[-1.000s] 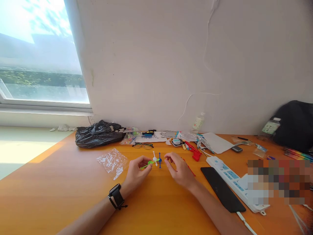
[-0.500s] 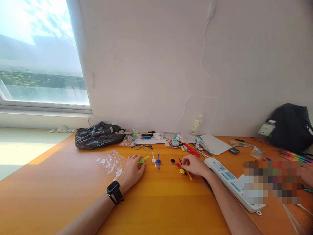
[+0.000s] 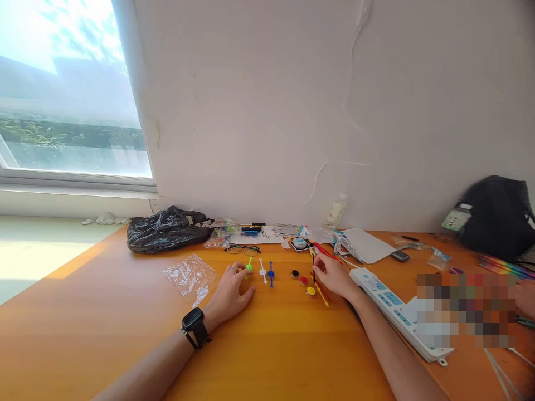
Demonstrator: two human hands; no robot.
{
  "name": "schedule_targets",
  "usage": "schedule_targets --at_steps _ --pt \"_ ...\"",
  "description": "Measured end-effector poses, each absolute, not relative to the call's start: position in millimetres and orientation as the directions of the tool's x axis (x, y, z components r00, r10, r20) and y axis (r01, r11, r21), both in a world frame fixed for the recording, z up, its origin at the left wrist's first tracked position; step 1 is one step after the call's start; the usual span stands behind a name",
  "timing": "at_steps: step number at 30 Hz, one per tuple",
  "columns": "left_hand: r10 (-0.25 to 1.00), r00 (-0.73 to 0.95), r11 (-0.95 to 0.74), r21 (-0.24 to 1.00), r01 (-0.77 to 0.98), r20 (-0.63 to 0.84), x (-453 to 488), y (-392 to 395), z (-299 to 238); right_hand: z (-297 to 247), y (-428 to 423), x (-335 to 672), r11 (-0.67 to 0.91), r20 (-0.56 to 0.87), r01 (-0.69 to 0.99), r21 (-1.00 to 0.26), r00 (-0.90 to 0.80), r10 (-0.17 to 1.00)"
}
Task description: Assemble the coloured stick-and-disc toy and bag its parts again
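My left hand, with a black watch on the wrist, rests on the table with its thumb apart. Its fingertips touch a green arrow spinner, which points away from me. Just right of that lie a white arrow spinner and a blue arrow spinner, side by side. Between thumb and finger, my right hand pinches a black arrow. Beneath that hand lies a yellow arrow, beside a partly hidden red one. Black, red and yellow round bases form a slanting row to the left.
A clear plastic bag lies left of my left hand. Glasses and a black plastic bag are farther back. A white power strip stretches along my right forearm. Another person's hand appears at the right edge.
The green spinner has turned from slanting right to nearly straight away from me, beside the white one. My right hand has lifted the black arrow, which now stands more upright.
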State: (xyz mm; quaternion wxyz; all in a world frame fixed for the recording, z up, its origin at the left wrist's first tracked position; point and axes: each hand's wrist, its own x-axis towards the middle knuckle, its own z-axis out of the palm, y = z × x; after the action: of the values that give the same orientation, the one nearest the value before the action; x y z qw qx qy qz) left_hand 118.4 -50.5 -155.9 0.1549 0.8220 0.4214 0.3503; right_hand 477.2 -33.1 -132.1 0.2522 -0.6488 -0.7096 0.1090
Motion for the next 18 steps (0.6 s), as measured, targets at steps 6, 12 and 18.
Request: schedule_targets --at_steps 6,12,18 --pt "0.797 0.421 -0.603 0.542 0.585 0.433 119 -50 -155 -131 -33 466 0.215 0.352 0.729 -0.650 0.038 0.935" --pt "0.761 0.490 -0.648 0.533 0.544 0.424 118 -52 -157 -129 -36 448 0.303 0.422 0.647 -0.700 0.033 0.906" --pt "0.757 0.543 -0.648 0.519 0.557 0.363 118 -52 -162 -138 -37 437 0.318 0.355 0.651 -0.690 -0.079 0.932"
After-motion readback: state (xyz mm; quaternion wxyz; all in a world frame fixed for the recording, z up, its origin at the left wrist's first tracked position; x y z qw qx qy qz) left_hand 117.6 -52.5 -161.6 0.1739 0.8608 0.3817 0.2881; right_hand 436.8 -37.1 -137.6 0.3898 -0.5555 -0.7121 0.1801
